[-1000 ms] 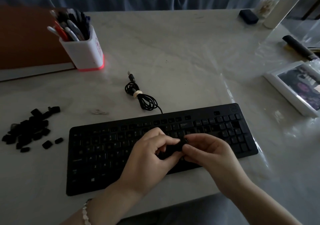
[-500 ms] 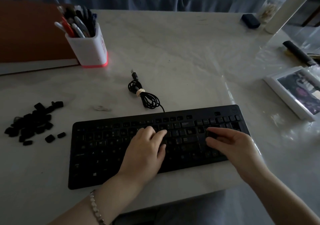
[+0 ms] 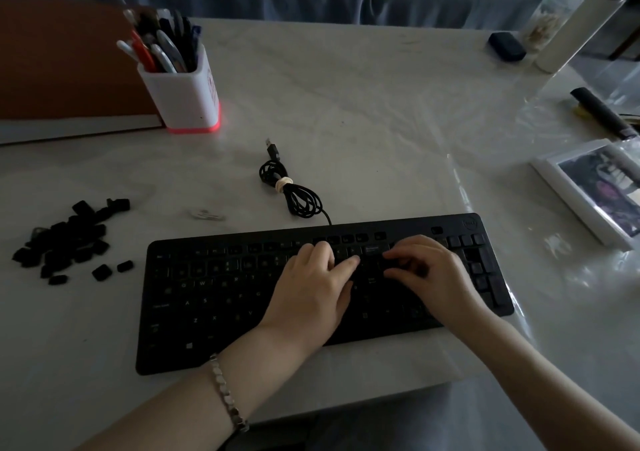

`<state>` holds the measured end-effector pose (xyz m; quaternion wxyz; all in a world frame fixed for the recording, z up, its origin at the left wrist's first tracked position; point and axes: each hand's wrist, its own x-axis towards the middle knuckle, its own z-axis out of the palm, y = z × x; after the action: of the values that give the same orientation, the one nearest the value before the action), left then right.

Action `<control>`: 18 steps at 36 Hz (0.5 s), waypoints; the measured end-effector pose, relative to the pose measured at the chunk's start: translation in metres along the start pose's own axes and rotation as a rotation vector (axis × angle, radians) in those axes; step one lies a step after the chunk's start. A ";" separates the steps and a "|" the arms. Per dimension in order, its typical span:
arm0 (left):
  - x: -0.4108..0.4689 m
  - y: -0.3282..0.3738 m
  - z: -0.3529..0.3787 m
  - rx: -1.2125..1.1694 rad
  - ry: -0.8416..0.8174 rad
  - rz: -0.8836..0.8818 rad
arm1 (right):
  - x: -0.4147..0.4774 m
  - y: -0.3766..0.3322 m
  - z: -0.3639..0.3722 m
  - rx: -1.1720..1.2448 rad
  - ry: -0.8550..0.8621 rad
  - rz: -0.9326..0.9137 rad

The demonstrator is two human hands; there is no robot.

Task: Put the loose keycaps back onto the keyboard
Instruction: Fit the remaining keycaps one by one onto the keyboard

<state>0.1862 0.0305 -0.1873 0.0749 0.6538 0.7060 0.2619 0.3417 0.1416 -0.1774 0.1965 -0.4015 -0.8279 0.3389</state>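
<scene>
The black keyboard (image 3: 221, 298) lies near the table's front edge, with several keycaps absent on its right block. A pile of several loose black keycaps (image 3: 65, 242) sits on the table to its left. My left hand (image 3: 308, 294) lies flat on the middle of the keyboard, its straight index finger touching the keys near the Enter area. My right hand (image 3: 433, 274) hovers low just to the right. Its fingers and thumb are curled round a dark keycap (image 3: 372, 266) held down on the keyboard; the dim light hides most of the cap.
The keyboard's coiled cable (image 3: 294, 194) lies behind it. A white pen holder (image 3: 187, 97) and a brown board (image 3: 62, 62) stand back left. A framed photo (image 3: 595, 187), a dark stick (image 3: 602, 114), a small black box (image 3: 505, 46) and a white bottle (image 3: 581, 24) are at the right.
A second ago both hands held a long black keycap above the keyboard. They have since dropped onto the keys, and my right hand has brought the cap up to the right-middle rows.
</scene>
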 end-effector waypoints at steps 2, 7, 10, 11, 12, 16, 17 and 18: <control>0.001 0.000 0.001 0.009 -0.002 0.002 | 0.002 0.000 0.001 -0.001 -0.017 0.031; 0.002 0.000 0.003 0.026 -0.004 0.023 | 0.008 -0.003 -0.003 0.009 -0.071 0.096; 0.003 0.001 0.003 0.030 -0.004 0.038 | 0.012 -0.004 -0.005 -0.013 -0.115 0.112; 0.003 0.001 0.003 0.036 -0.003 0.044 | 0.014 -0.005 -0.006 -0.029 -0.127 0.113; 0.003 0.001 0.003 0.040 -0.006 0.049 | 0.014 -0.005 -0.007 -0.047 -0.138 0.109; 0.004 0.001 0.004 0.052 -0.009 0.064 | 0.014 -0.006 -0.009 -0.093 -0.152 0.071; 0.004 0.001 0.005 0.058 -0.010 0.069 | 0.014 -0.006 -0.009 -0.101 -0.153 0.053; 0.004 0.001 0.006 0.065 -0.007 0.075 | 0.013 -0.005 -0.009 -0.110 -0.155 0.032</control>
<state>0.1889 0.0359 -0.1909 0.0465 0.6827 0.6889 0.2391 0.3360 0.1534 -0.1670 0.1042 -0.3974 -0.8514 0.3260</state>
